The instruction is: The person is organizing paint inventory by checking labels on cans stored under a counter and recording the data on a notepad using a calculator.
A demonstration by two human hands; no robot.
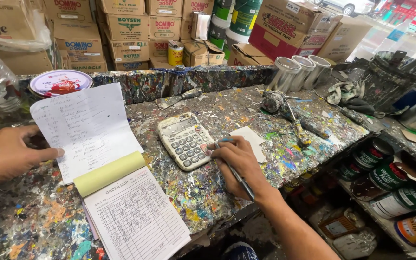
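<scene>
Your right hand (pixel 239 163) rests on the paint-spattered workbench (pixel 208 192), fingers closed around a slim blue-and-silver pen (pixel 237 174), with one fingertip touching the lower right corner of the beige desk calculator (pixel 185 140). Your left hand (pixel 6 154) lies flat with loose fingers, its thumb pressing the left edge of a flipped-up handwritten white sheet (pixel 85 127) of the order pad (pixel 136 216), which lies open near the bench's front edge; a yellow sheet (pixel 109 173) curls at its fold.

Just right of the calculator lies a small white paper slip (pixel 252 139). Behind the handwritten sheet sits a round tin lid with a red and white label (pixel 60 82). Brown cardboard cartons with red and green printing (pixel 131 29) are stacked along the back, a yellow-labelled can (pixel 175 53) among them. Three bare silver tins (pixel 300 71) stand at the far right corner, a paint-crusted tool (pixel 294 120) lying before them. Below the bench's right edge, green-labelled paint cans (pixel 386 178) fill a shelf.

Open bench surface lies between the calculator and the raised, spattered back ledge (pixel 193 79).
</scene>
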